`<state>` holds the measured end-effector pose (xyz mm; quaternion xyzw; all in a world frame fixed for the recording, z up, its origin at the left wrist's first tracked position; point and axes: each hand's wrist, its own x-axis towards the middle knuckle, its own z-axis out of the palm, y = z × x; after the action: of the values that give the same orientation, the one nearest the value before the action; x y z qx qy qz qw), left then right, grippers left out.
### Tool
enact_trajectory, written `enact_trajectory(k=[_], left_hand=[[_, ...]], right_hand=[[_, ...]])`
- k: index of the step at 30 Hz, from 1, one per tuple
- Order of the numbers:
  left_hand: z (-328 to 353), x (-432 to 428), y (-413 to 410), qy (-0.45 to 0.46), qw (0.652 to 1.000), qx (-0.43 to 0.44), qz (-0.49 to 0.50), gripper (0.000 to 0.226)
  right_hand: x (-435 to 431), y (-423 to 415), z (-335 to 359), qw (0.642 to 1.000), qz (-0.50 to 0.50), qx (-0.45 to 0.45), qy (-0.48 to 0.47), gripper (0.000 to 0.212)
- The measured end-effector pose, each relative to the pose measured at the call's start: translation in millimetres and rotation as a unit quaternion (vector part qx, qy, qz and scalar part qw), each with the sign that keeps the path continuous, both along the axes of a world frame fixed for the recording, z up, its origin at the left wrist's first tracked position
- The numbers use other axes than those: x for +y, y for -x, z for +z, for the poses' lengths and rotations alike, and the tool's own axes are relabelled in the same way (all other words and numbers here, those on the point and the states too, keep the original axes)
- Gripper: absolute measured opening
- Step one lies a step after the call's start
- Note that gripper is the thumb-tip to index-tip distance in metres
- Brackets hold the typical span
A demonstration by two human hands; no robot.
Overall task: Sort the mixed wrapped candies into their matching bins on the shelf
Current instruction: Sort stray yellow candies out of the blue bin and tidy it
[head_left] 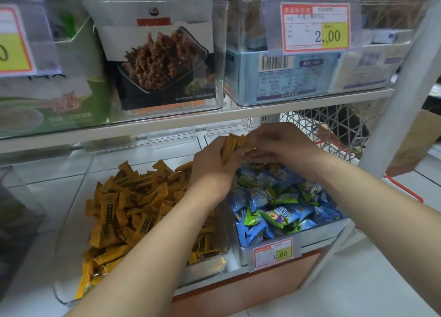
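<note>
A shop shelf (pixel 250 288) carries two clear bins side by side: the left bin (pixel 74 221) heaped with orange candies (pixel 133 211), the right bin (pixel 317 241) with blue and green candies (pixel 281 211). Above the right bin's back, the left hand (pixel 212 166) grips a few orange wrappers (pixel 232 147); the right hand (pixel 284 144) seems to pinch their upper end.

Looks like a shop aisle: white metal shelf (pixel 191 123) with a slanted white post (pixel 391 116) on the right, snack packs (pixel 164 63) up top beside a 2.00 price tag (pixel 315 27), a white mesh basket (pixel 334 125) and cardboard box (pixel 415 144) behind, pale tiled floor (pixel 358 281) below.
</note>
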<state>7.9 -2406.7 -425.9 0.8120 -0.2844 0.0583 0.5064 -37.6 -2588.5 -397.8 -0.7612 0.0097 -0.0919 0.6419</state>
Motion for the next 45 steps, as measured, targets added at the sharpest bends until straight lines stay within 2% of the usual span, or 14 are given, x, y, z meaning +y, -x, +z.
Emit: enact_trajectory(k=[1, 3, 6, 8, 9, 12, 16, 19, 26, 28, 31, 39, 42, 45], left_hand=[[-1.4, 2.1, -1.7, -0.014, 1.0, -0.007, 0.004, 0.016], [-3.1, 6.7, -3.9, -0.043, 0.999, -0.017, 0.011, 0.016], [-4.9, 9.0, -5.2, -0.051, 0.999, -0.015, 0.008, 0.01], [-6.1, 9.8, -5.8, -0.052, 0.999, -0.011, 0.002, 0.009], [-6.7, 10.0, -6.2, -0.054, 0.999, -0.01, -0.001, 0.009], [-7.9, 11.2, -7.1, -0.05, 0.999, -0.01, -0.009, 0.011], [-8.7, 13.9, -8.0, -0.045, 0.999, -0.012, -0.012, 0.009], [-8.8, 14.8, -8.4, -0.046, 0.999, -0.011, -0.015, 0.01], [-10.1, 11.4, -9.9, -0.048, 0.999, -0.01, -0.007, 0.015], [-9.6, 9.8, -9.1, -0.041, 0.999, -0.002, -0.001, 0.017], [-7.7, 9.3, -9.2, -0.04, 0.999, 0.001, 0.011, 0.019], [-0.8, 15.0, -4.4, -0.027, 0.999, 0.011, 0.035, 0.021], [0.2, 17.7, -2.3, -0.022, 0.999, 0.009, 0.044, 0.024], [0.1, 17.3, -1.5, -0.029, 0.998, 0.028, 0.042, 0.024]], right_hand=[[-8.2, -4.3, -0.6, 0.999, -0.018, 0.004, 0.05, 0.013], [-27.9, -14.6, -5.9, 0.971, -0.052, 0.018, 0.233, 0.014], [-53.7, -31.2, -19.9, 0.86, 0.034, 0.138, 0.49, 0.021], [-63.1, -39.1, -28.6, 0.771, 0.086, 0.236, 0.585, 0.026], [-65.4, -41.2, -30.6, 0.755, 0.092, 0.261, 0.594, 0.028], [-68.1, -46.0, -31.0, 0.782, 0.102, 0.266, 0.555, 0.023], [-65.3, -55.5, -36.7, 0.762, 0.112, 0.267, 0.579, 0.01], [-66.9, -60.3, -44.9, 0.756, 0.105, 0.279, 0.582, 0.018], [-68.4, -53.4, -45.5, 0.84, 0.073, 0.205, 0.497, 0.02], [-68.0, -49.1, -40.9, 0.875, 0.042, 0.183, 0.446, 0.016], [-67.1, -39.8, -29.2, 0.921, -0.017, 0.141, 0.362, 0.024], [-58.8, -5.7, -4.3, 0.974, -0.136, 0.04, 0.179, 0.013], [-53.1, 1.5, -2.6, 0.974, -0.142, 0.055, 0.167, 0.017], [-45.0, 4.1, -5.3, 0.981, -0.159, 0.059, 0.097, 0.018]])
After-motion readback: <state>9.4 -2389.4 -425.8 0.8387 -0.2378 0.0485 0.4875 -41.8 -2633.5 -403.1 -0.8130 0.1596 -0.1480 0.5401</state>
